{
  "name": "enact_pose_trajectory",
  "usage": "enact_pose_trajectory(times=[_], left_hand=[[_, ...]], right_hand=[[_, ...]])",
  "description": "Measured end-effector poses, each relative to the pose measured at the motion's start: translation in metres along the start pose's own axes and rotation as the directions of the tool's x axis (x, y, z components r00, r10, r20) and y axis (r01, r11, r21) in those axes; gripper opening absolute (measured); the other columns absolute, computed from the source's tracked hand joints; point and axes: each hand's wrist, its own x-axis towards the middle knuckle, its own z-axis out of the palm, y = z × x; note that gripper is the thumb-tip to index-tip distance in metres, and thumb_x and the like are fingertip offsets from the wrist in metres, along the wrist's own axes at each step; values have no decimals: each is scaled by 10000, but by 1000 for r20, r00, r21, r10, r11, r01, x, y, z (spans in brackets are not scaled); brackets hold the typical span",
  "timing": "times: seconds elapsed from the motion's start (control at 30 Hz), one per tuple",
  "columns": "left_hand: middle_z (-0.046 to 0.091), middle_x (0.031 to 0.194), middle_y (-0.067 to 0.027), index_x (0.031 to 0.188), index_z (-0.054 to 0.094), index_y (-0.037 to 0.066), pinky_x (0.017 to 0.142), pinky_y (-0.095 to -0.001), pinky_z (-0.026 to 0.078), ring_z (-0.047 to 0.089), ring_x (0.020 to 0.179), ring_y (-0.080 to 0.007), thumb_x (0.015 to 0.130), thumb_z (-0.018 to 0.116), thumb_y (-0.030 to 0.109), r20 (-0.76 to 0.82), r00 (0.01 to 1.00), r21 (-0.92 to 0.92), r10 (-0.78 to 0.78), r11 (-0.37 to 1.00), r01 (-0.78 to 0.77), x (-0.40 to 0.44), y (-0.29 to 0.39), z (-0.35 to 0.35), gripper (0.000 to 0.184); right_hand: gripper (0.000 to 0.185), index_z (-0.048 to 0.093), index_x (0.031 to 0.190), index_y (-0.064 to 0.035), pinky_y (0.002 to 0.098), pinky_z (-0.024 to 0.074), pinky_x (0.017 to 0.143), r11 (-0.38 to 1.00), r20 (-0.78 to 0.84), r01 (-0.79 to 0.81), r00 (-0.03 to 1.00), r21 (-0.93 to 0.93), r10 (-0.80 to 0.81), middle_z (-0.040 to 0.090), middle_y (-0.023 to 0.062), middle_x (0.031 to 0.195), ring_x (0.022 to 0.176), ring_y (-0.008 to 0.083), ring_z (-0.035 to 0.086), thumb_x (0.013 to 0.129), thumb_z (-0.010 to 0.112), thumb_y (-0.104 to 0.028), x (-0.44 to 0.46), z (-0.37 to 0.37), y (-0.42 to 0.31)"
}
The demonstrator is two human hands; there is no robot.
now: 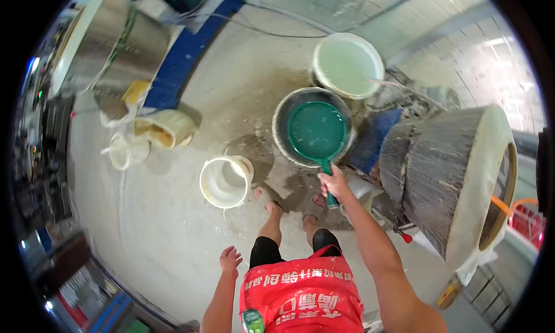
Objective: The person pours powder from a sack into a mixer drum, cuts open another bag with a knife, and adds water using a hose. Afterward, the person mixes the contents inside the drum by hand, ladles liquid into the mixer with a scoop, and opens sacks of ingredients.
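Observation:
My right hand (335, 184) is closed around the handle of a green scoop (317, 128). The scoop's round bowl is over the dark bucket (281, 134) and holds liquid or is wet inside; which of these I cannot tell. My left hand (230, 259) hangs low at the left of the red apron (300, 295), fingers apart, holding nothing. An empty-looking white bucket (226, 183) stands on the floor left of my feet. Just behind the dark bucket is a white bucket of pale green liquid (347, 64).
A large drum (439, 174) leans at the right, with an orange hose (502, 206) at its mouth. Another big drum (124, 44) stands at the upper left, near a blue beam (188, 58). An open bag (167, 129) and a small white bucket (128, 151) are at the left.

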Motion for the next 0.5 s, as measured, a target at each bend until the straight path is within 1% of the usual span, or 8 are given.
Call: enact_pose_trajectory(times=[0.03,0.1,0.17,0.23,0.3,0.33,0.4,0.5], left_hand=[[536,978,-84,1136,483,31,652,-298,501,552,819,-188,840,504,125,-16,1000,-36,-7,999,6,11,-10,-2,311],[534,994,-72,1139,481,54,657,-345,503,565,820,-218,824,527,150,-13,999,-13,-29,999,29,32,-29,-3,333],[534,998,-74,1143,477,51,659,-341,500,564,818,-217,825,527,153,-10,999,-46,-39,998,38,56,-32,-1,337],[537,997,-77,1148,472,48,662,-336,497,559,825,-216,822,529,159,9,1000,-84,-15,996,16,79,-22,6,349],[542,981,-78,1148,470,42,666,-335,496,553,837,-213,816,533,164,5,1000,-131,12,991,-11,101,-10,9,359],[546,970,-78,1146,469,36,668,-335,496,550,839,-209,813,535,167,-5,1000,-151,27,988,-28,115,1,12,363],[537,955,-76,1162,458,27,647,-319,486,539,809,-186,804,551,183,-10,999,-161,43,986,-44,146,14,10,402],[522,961,-81,1200,435,21,620,-294,470,526,779,-173,795,562,194,-49,998,-191,33,981,-42,200,21,4,458]], right_hand=[[156,411,876,-48,279,363,350,999,16,24,1000,-35,-23,429,25,568,411,115,427,797,541,-79,-8,3,-1],[155,409,885,-50,274,360,348,995,46,45,998,-93,-40,429,26,562,405,113,422,798,535,-76,-24,16,-4],[147,409,893,-50,267,358,348,991,32,10,999,-136,-5,432,32,551,396,113,418,798,518,-73,-41,32,-6],[133,415,889,-53,265,361,352,982,73,36,997,-186,-23,435,32,557,391,112,415,796,508,-70,-51,49,-2],[181,417,928,-52,259,368,348,966,72,-58,994,-253,78,442,23,552,405,105,428,783,522,-79,-67,72,0],[181,417,928,-52,259,368,348,960,76,-61,993,-274,85,442,23,552,405,105,428,783,522,-79,-70,84,6],[189,422,940,-56,257,368,352,961,102,-140,980,-237,168,443,23,554,408,103,430,788,532,-79,-77,106,19],[194,428,950,-58,253,367,356,958,147,-170,967,-232,208,446,24,553,409,100,432,793,541,-83,-79,140,42]])
